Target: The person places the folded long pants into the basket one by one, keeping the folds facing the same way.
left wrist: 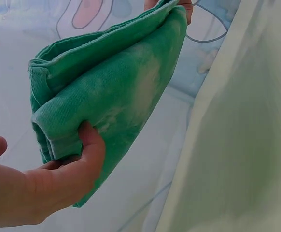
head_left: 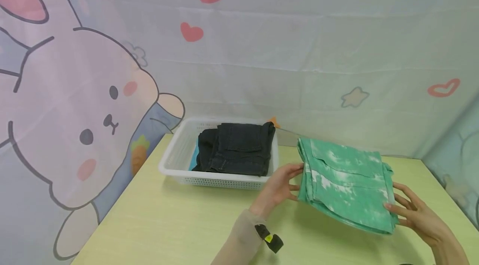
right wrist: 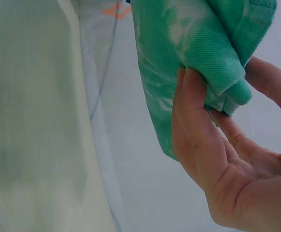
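A folded pair of green jeans (head_left: 346, 186) with white tie-dye patches is held up over the table, tilted toward me in the head view. My left hand (head_left: 278, 188) grips its left edge with thumb and fingers. At the right edge, my right hand (head_left: 419, 215) holds the folded layers, thumb on the top face. In the left wrist view the stacked layers of the green jeans (left wrist: 116, 82) show, a fingertip pressed to the cloth. The right wrist view has the rolled corner of the jeans (right wrist: 213, 58) between my right fingers and thumb.
Left of the green jeans, a white plastic basket (head_left: 224, 182) stands on the pale yellow table (head_left: 157, 223). It holds folded black jeans (head_left: 239, 148) and a blue item (head_left: 194, 157) mostly hidden beneath. A printed cloth backdrop (head_left: 262, 48) hangs behind the table's back edge.
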`<state>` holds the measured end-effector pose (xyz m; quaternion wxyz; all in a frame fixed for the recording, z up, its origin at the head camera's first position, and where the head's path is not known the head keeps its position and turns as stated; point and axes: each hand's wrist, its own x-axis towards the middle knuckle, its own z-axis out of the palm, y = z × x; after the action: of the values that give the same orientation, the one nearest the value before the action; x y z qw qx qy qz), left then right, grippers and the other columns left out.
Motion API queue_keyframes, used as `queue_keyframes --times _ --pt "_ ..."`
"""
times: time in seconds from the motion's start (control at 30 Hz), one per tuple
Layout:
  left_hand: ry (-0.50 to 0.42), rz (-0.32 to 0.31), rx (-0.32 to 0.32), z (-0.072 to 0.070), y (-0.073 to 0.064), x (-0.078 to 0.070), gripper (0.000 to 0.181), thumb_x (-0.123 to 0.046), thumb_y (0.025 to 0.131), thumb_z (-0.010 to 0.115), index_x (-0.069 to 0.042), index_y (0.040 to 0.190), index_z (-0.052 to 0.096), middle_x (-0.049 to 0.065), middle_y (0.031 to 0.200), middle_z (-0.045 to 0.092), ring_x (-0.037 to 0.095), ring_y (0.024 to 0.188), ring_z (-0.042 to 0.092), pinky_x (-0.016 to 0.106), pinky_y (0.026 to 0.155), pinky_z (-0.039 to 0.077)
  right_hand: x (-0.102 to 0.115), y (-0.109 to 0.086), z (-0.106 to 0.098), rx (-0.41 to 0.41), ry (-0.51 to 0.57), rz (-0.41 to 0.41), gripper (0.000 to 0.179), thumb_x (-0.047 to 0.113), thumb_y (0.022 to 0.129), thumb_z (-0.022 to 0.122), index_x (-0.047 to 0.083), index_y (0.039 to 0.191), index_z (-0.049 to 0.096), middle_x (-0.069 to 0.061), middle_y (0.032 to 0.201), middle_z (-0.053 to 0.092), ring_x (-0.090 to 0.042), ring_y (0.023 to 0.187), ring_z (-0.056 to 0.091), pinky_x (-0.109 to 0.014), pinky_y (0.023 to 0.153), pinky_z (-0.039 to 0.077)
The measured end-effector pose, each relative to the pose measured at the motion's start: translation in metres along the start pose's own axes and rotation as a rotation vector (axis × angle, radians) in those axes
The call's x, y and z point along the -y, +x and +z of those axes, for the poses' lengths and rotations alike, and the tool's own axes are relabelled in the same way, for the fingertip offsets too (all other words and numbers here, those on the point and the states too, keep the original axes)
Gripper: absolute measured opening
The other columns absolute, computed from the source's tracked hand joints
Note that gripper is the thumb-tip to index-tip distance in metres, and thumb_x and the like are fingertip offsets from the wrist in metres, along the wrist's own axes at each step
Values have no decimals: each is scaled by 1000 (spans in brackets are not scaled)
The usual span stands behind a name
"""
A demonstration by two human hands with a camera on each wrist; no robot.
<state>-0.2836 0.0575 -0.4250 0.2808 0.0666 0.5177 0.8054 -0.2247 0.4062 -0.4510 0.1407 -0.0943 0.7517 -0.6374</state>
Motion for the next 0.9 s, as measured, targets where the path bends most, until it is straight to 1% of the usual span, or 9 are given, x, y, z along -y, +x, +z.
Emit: queue_keyframes --times 0.1,0.2,0.33,0.43,0.53,0.67,0.73,0.8,0.9 --pt "-13 1 6 -1 -4 -5 45 -33 85 46 -13 125 50 5 140 35 39 107 45 48 75 41 3 0 2 28 41 -36 55 4 94 39 36 134 22 31 111 42 3 97 56 -36 72 51" --pt "-24 4 7 -1 -7 -9 44 -33 85 46 -14 124 51 4 140 36 37 104 46 44 71 41 6 1 5 38 60 -52 55 3 94 38 35 135 22 29 112 43 2 97 56 -37 72 51" --pt "-46 16 2 -4 -12 -11 44 -32 85 46 -13 125 51 5 141 34 41 111 43 50 78 41 9 3 8 27 36 -36 54 6 94 38 36 135 20 29 112 38 4 98 55 -36 73 50" --pt "-62 24 -1 -8 -14 -13 45 -31 85 47 -12 126 50 7 143 31 46 115 39 56 85 37 11 6 11 31 29 -36 53 6 94 39 36 135 19 28 112 36 4 98 54 -35 74 50" --pt "-71 26 12 -11 -16 -16 47 -31 86 46 -11 129 48 8 144 29 47 116 37 59 88 35 14 8 15 38 29 -54 54 6 94 39 34 135 19 27 113 37 3 98 55 -35 74 50" --pt "-66 28 47 -18 -20 -21 50 -31 88 42 -10 134 41 9 146 24 49 120 33 63 93 29 19 10 22 16 -21 -58 56 7 94 40 32 138 16 26 114 34 4 98 54 -34 74 50" --pt "-66 25 64 -21 -21 -23 51 -30 88 41 -9 135 38 9 147 23 50 121 31 64 95 26 23 11 25 6 -36 -62 57 8 94 41 32 139 15 25 114 33 5 98 54 -34 73 50" --pt "-63 24 80 -24 -23 -26 51 -30 89 40 -9 136 37 9 147 22 50 121 32 63 94 27 25 13 29 0 -33 -73 57 7 94 41 31 139 16 25 115 34 4 97 54 -33 73 50" --pt "-59 25 104 -29 -26 -30 51 -30 90 38 -10 137 35 8 147 23 43 115 40 59 90 33 29 15 35 -3 -27 -88 57 6 93 42 31 138 17 25 115 36 4 97 54 -33 73 50"
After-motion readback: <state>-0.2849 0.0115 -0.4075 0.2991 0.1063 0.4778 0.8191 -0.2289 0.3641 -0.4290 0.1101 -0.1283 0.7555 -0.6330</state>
